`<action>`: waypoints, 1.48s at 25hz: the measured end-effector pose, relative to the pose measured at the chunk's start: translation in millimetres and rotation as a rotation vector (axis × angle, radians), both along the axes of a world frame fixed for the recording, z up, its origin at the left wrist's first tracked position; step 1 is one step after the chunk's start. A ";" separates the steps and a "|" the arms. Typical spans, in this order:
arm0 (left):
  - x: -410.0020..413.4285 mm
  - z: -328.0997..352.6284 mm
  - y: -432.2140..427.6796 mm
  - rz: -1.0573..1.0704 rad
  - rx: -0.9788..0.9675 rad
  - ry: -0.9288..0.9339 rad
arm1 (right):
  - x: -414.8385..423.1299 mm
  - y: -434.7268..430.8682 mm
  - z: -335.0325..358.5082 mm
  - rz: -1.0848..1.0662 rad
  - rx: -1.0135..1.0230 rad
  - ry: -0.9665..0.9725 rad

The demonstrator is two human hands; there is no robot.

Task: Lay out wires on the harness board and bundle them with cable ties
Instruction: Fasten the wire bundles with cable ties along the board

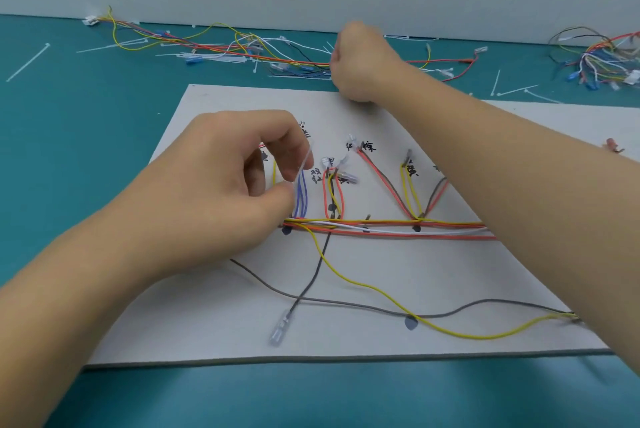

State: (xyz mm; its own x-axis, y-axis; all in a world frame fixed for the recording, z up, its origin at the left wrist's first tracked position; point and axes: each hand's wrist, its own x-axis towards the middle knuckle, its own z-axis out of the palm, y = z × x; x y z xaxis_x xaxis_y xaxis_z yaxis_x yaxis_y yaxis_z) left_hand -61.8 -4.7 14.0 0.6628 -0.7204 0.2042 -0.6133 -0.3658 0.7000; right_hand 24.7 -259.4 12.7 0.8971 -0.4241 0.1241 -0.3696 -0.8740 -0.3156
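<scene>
left forearm: nearest the lens, comes in over the near-left corner of the board
left hand: over the left-middle of the flat grey cardboard harness board; thumb and forefinger pinched on a thin translucent white cable tie, other fingers curled loosely
cable tie: stands roughly upright, just above the blue wire loop at the board's left-middle
right hand: just past the board's far edge, back of hand to the camera, fingers curled under and hidden; can't tell if it has hold of anything
right forearm: crosses the board's right side diagonally, covers the right end of the trunk
wire trunk: red, yellow and white wires run side by side, left to right across the board's middle
branches: red loop, red/brown and yellow pairs fan from the trunk toward the board's far edge, ending at clear terminals
black handwritten labels: by the branch ends, far half of the board
loose yellow wire: curves from the trunk across the board's near half to its right edge
loose grey wire: wavy, near half, crosses under a dark wire ending in a clear terminal
teal mat: under and around the board
spare wire tangle: on the mat beyond the board's far edge; second tangle beyond its far-right corner
loose white cable ties: on the mat, far-left of the board
</scene>
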 end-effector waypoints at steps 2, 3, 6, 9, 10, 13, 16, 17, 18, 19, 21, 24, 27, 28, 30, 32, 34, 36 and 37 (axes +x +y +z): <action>-2.3 1.2 -0.4 0.006 0.034 -0.055 | -15.1 11.4 13.5 0.060 0.079 -0.189; -3.5 1.6 -1.4 0.005 0.057 -0.069 | -29.2 20.8 20.7 0.095 0.139 -0.284; -9.8 1.0 -5.9 -0.007 0.135 -0.077 | -87.7 54.3 36.4 0.192 0.414 -0.444; -16.5 -1.5 -9.4 0.002 0.173 -0.077 | -140.1 74.0 45.3 0.228 0.756 -0.439; -17.3 -1.7 -9.3 0.007 0.186 -0.074 | -151.2 76.7 47.0 0.217 0.855 -0.446; -17.4 -2.1 -8.4 0.016 0.253 -0.081 | -171.0 76.3 41.4 0.135 1.038 -0.489; -16.8 -1.0 -8.4 0.056 0.281 -0.074 | -178.3 69.5 29.8 0.080 1.015 -0.503; -17.5 -0.8 -8.6 0.062 0.283 -0.067 | -179.3 65.6 28.1 0.078 0.972 -0.507; -17.8 -0.6 -8.7 0.056 0.285 -0.065 | -179.5 61.6 28.2 0.080 0.931 -0.506; -17.9 -0.4 -8.9 0.043 0.287 -0.065 | -179.5 57.9 28.3 0.080 0.899 -0.499; -17.6 0.4 -9.2 0.035 0.285 -0.059 | -178.8 52.1 29.0 0.071 0.855 -0.480; -18.8 0.1 -9.6 0.045 0.267 -0.059 | -179.4 48.3 29.4 0.068 0.803 -0.459; -21.9 -1.5 -12.0 0.059 0.256 -0.083 | -181.9 47.6 35.1 0.087 0.756 -0.486; -23.0 -2.1 -12.2 0.070 0.260 -0.091 | -183.3 47.8 37.8 0.104 0.727 -0.512; -23.2 -2.7 -13.2 0.084 0.271 -0.121 | -186.7 48.2 42.8 0.152 0.687 -0.562; -23.5 -2.1 -14.3 0.099 0.276 -0.133 | -189.4 47.2 43.4 0.169 0.656 -0.562; -25.1 -1.6 -16.1 0.121 0.268 -0.115 | -190.8 43.7 41.4 0.136 0.617 -0.527; -26.3 -1.2 -17.4 0.136 0.267 -0.106 | -190.0 40.4 38.2 0.086 0.563 -0.487; -26.5 -1.2 -18.6 0.138 0.269 -0.105 | -189.5 39.0 36.5 0.061 0.532 -0.471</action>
State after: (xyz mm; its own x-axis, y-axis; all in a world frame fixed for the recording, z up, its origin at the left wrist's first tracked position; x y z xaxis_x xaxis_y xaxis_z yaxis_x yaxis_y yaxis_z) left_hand -88.2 -23.4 12.9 0.7434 -0.6626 0.0909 -0.6086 -0.6140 0.5026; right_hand -164.8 -220.3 49.3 0.8231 -0.4855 0.2945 -0.0444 -0.5720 -0.8191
